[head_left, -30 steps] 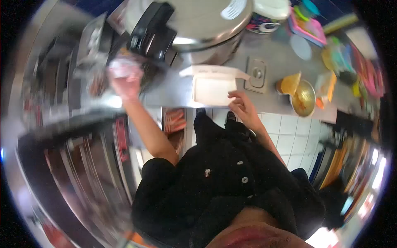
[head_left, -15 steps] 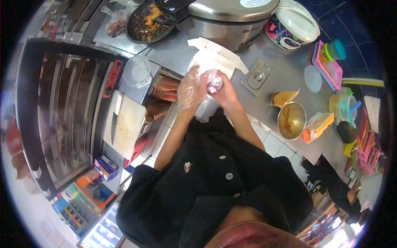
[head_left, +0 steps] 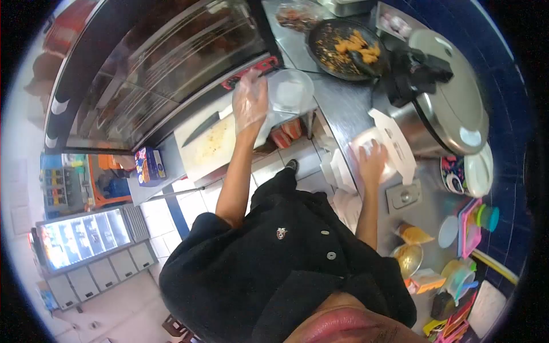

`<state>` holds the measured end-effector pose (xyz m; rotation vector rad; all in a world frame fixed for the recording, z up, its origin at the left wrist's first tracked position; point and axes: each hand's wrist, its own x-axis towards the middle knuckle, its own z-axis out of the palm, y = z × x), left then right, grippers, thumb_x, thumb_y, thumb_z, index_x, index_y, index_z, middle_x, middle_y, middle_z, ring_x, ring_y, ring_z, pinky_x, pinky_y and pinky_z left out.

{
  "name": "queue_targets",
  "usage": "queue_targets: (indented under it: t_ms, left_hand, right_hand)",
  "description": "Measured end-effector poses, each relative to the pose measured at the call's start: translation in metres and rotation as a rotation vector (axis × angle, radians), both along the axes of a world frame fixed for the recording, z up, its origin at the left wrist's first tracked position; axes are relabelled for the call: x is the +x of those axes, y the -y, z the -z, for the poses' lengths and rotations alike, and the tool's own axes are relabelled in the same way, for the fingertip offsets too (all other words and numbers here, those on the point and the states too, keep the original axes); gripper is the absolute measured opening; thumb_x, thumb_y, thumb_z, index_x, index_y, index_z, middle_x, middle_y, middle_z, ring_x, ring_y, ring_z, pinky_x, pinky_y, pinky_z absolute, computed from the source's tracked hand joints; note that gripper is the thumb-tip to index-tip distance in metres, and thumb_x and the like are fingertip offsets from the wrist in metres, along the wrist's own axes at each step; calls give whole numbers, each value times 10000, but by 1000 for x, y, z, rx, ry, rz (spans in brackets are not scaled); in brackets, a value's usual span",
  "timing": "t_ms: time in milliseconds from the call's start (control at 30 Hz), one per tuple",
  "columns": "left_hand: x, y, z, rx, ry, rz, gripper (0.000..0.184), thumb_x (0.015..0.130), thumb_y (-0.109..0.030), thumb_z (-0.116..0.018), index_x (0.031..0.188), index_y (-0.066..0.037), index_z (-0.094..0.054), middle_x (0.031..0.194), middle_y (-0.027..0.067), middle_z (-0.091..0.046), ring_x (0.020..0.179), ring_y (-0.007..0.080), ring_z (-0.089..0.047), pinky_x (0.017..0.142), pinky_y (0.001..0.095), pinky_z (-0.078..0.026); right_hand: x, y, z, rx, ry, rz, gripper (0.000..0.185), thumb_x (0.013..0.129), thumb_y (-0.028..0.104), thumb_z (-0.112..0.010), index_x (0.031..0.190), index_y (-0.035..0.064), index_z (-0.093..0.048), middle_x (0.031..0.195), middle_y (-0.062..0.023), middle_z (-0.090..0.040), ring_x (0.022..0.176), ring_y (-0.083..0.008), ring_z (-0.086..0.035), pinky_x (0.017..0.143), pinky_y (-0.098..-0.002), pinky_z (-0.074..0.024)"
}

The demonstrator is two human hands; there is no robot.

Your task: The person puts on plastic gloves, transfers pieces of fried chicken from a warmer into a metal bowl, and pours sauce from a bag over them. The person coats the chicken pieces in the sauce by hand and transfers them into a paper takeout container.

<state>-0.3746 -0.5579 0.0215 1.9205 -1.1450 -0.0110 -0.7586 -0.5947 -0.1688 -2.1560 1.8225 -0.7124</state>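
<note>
My left hand (head_left: 250, 103), in a clear plastic glove, is raised over the top of the white cutting board (head_left: 213, 150), near the handle end of a knife (head_left: 201, 128). Its fingers look apart and nothing shows between them. A round clear lid or container (head_left: 290, 90) lies just right of it. My bare right hand (head_left: 372, 163) reaches into an open white carton (head_left: 394, 146) on the steel counter. Its fingers are spread over a whitish item in the carton, largely hidden beneath them.
Beyond the carton are a black pan (head_left: 346, 48) of orange food and a large steel cooker (head_left: 440, 111). A metal lid (head_left: 404, 196), a bowl (head_left: 408, 260) and a pink tray (head_left: 470, 228) lie to the right. A glass cabinet (head_left: 166, 68) stands at upper left.
The view has swung left. My hands, together around a pinkish wrapped bundle half a second ago, have parted: the left to the board, the right into the carton. The bundle no longer shows clearly.
</note>
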Motion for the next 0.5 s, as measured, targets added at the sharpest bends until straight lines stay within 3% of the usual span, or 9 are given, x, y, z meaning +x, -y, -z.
queue_targets:
  t_ms: [133,200,233,300,333,367,433,500]
  left_hand:
    - [70,70,-38,-209,32,-48,426,945,-361,-658,1191,-13,-669,1131,237,-711,1102,389,-669,956,446,-507]
    - [91,105,-55,-272,72,-88,345,937,-356,-627,1044,-34,-692,1061,251,-714,1003,431,-690,894,484,-539]
    - [104,122,-53,-288,56,-101,345,937,-356,-627,1044,-34,-692,1061,251,-714,1003,431,-690,894,484,-539]
    - [123,150,-51,-164,123,-36,298,935,-352,-615,930,-60,-679,1074,222,-721,865,442,-717,789,515,-572]
    - [125,156,-45,-210,233,-55,260,920,-328,-621,871,-76,-665,971,185,-734,714,440,-709,659,518,-582]
    - [130,163,-42,-216,226,-56,260,920,-328,-621,871,-76,-665,971,185,-734,714,440,-709,659,518,-582]
    - [133,159,-47,-216,535,-2,197,909,-282,-631,874,-92,-674,835,166,-720,692,423,-705,603,484,-583]
    - [134,153,-49,-267,447,-28,150,890,-246,-665,883,-96,-659,771,151,-698,677,398,-703,578,460,-576]
  right_hand:
    - [6,-12,-32,-180,-21,38,535,967,328,-657,1387,13,-553,1316,-276,-546,1286,-443,-484,1078,-523,-399]
    - [20,-22,-51,-162,49,85,512,980,311,-643,1385,10,-552,1309,-271,-547,1273,-440,-491,1063,-522,-411]
    - [26,-28,-59,-122,127,140,489,993,294,-628,1383,8,-552,1303,-266,-548,1260,-436,-498,1047,-522,-422]
    - [42,-44,-66,-118,123,189,483,1001,282,-623,1396,17,-542,1332,-246,-544,1254,-405,-509,1053,-508,-422]
    - [52,-49,-69,-95,132,251,477,1009,270,-617,1410,25,-533,1361,-226,-541,1248,-375,-520,1058,-494,-422]
    - [64,-50,-71,-103,127,251,477,1009,270,-617,1410,25,-533,1361,-226,-541,1248,-375,-520,1058,-494,-422]
    - [89,-62,-74,60,310,407,467,1010,273,-613,1416,56,-537,1344,-200,-521,1177,-334,-555,996,-475,-467]
    - [109,-61,-67,52,337,427,460,1007,287,-618,1413,82,-547,1338,-184,-503,1123,-307,-571,927,-452,-503]
